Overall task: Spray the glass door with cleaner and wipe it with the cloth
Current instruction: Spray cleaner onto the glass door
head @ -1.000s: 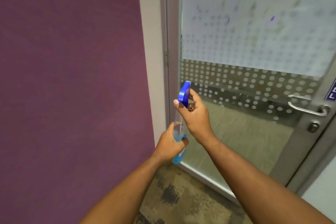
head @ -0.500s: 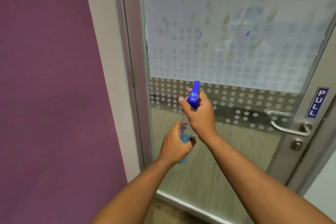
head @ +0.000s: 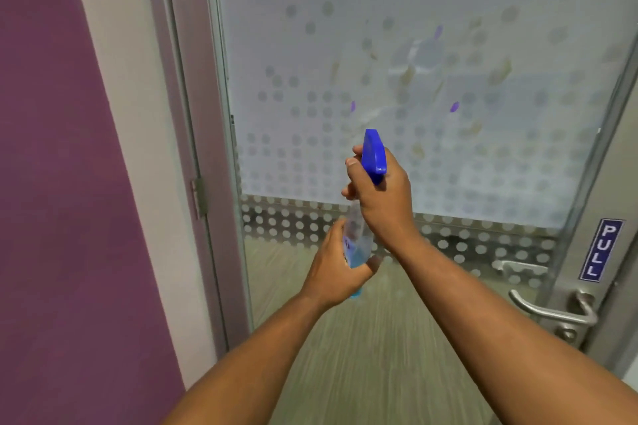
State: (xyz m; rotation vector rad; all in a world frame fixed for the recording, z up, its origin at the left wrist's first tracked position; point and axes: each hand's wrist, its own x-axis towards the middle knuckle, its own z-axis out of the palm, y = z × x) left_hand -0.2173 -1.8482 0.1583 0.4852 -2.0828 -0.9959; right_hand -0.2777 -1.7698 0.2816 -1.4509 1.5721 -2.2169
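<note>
A clear plastic spray bottle [head: 357,245] with blue trigger head is gripped by the left hand [head: 336,269] and right hand [head: 383,197] before the frosted dotted glass door [head: 414,62].

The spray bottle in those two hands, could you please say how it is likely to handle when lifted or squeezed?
The spray bottle is probably light, since blue liquid shows only low in its clear body. The thin clear plastic may flex under the left hand. With the blue spray head on top under the right hand, it may tip easily if stood down.
</note>
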